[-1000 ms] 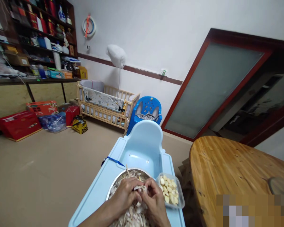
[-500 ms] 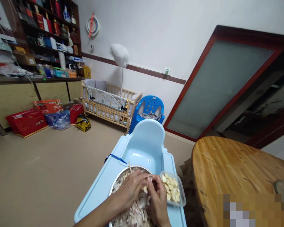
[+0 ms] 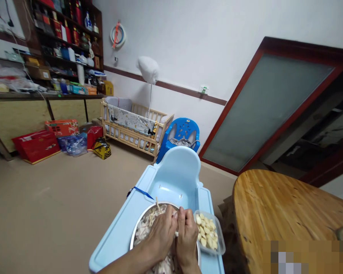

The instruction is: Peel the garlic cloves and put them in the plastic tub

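Over a metal bowl (image 3: 132,238) of papery garlic skins (image 3: 143,227), my left hand (image 3: 161,231) and my right hand (image 3: 186,233) meet at the fingertips. Both are closed, fingers curled and thumbs pressed in, around a small pale garlic clove (image 3: 175,214) that is mostly hidden. Just right of my right hand stands a clear plastic container (image 3: 221,243) with several peeled garlic cloves (image 3: 207,230) in it. A thin stalk (image 3: 157,204) sticks up at the bowl's far side.
Bowl and container rest on the tray of a light blue high chair (image 3: 114,238), which has a blue strap (image 3: 143,191) at its left. A wooden table (image 3: 277,205) is close on the right. Beyond are a blue chair (image 3: 184,129), a wooden crib (image 3: 131,136) and bags (image 3: 36,146) on the floor.
My hands have closed tighter together, with the right fingers curled in more and the knuckles raised. The view has shifted slightly.
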A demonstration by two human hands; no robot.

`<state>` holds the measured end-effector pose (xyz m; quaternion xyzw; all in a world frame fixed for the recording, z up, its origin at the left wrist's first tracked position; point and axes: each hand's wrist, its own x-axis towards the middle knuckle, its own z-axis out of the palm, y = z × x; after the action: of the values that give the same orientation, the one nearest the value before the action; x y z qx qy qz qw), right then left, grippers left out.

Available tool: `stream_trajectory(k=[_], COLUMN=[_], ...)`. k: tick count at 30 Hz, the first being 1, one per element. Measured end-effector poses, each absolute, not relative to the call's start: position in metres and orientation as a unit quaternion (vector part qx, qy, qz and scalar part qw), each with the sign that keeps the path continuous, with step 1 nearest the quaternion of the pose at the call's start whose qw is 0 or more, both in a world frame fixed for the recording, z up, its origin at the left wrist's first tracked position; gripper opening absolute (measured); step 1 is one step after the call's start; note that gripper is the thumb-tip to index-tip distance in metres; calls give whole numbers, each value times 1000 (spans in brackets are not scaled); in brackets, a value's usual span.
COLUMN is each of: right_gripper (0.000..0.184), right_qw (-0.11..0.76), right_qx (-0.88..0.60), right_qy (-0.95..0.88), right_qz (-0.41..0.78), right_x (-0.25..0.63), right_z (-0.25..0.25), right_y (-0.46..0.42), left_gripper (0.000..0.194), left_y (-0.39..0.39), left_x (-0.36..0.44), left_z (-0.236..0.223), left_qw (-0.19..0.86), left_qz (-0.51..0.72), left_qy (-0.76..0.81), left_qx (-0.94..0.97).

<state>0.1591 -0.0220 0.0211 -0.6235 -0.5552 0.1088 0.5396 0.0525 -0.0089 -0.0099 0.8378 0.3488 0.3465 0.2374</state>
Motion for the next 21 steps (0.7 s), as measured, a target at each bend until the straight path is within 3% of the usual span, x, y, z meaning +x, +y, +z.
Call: stream_trajectory(k=[4,9,18,21], right_gripper=[35,33,32,32], right_qw=[543,525,546,547], right_qx=[-616,-620,-590,-592], right_qy=[-563,-578,-594,-590], right_qz=[89,77,-4,47], right_x=[158,158,156,155], right_z=[14,13,13,17], right_y=[-22,-24,-24,-25], left_gripper=[36,49,38,31], left_y=[-9,-12,-11,-12], left_x=[58,71,63,60], left_z=[-10,0,-7,0], left_qw=[326,417,450,420], left_qz=[384,352,383,413], left_qy=[397,507,463,419], left_qx=[767,668,661,691])
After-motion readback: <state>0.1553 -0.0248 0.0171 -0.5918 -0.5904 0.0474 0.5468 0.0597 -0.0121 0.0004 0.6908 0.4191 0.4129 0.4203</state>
